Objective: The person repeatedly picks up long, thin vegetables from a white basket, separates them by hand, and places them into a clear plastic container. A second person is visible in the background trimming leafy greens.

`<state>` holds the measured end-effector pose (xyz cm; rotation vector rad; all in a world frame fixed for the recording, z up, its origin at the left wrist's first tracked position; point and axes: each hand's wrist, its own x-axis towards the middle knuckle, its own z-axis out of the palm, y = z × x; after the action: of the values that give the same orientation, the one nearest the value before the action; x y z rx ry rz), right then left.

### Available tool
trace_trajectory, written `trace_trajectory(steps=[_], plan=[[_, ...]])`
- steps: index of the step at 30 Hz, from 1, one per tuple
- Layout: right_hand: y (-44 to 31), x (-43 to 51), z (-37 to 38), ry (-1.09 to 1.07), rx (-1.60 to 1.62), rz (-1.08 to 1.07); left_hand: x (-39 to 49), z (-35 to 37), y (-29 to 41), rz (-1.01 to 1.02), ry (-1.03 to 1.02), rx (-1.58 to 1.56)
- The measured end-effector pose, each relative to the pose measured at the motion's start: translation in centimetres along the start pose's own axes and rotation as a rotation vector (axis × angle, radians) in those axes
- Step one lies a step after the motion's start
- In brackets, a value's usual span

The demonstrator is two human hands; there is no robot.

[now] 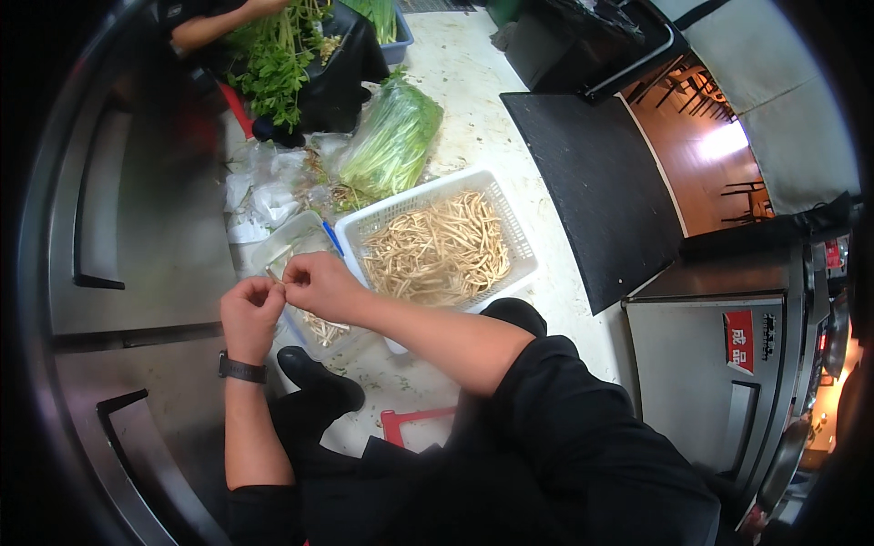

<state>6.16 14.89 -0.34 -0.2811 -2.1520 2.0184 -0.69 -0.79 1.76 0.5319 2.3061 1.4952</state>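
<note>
My left hand [251,312], with a dark watch at the wrist, and my right hand [322,286] meet over a clear plastic container [300,228]. Between their fingertips is a short, pale stem-like piece [273,274], pinched by both hands. Under the hands, the container holds more pale, thin pieces [326,330]. Right of it stands a white perforated plastic basket [522,256] with a heap of cream-coloured, thin root-like strips [437,246]. A blue-handled tool [332,237], perhaps a knife, lies between basket and container; the rest of it is hidden.
A clear bag of green leafy stalks [392,140] and crumpled plastic bags [273,191] lie ahead. Another person [212,27] holds leafy greens [276,72] at the top left. Steel cabinet doors [150,225] stand left, a black mat [594,184] lies right, and a red stool part [392,426] shows below.
</note>
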Motion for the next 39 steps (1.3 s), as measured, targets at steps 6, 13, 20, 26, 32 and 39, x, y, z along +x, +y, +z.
trace_trajectory(steps=[6,13,20,26,32,39], plan=[[-0.5,0.3,-0.4,0.037,-0.095,0.001,0.5,-1.3,-1.0,-0.061,0.049,0.013],[0.5,0.5,-2.1,-0.045,-0.245,0.105,1.3,-2.7,-3.4,-0.216,0.067,0.115],[5.0,3.0,-11.4,0.141,-0.401,0.318,0.6,-2.5,-1.9,-0.212,0.017,0.004],[15.0,1.9,-19.3,0.275,-0.437,0.676,-0.6,-1.4,1.1,-0.186,0.008,-0.15],[22.9,1.8,-18.2,0.04,-0.735,0.516,-1.1,-0.6,2.0,-0.152,0.025,-0.233],[26.6,4.1,-14.2,-0.296,-1.143,0.594,-0.6,-0.5,3.1,-0.219,-0.042,0.022]])
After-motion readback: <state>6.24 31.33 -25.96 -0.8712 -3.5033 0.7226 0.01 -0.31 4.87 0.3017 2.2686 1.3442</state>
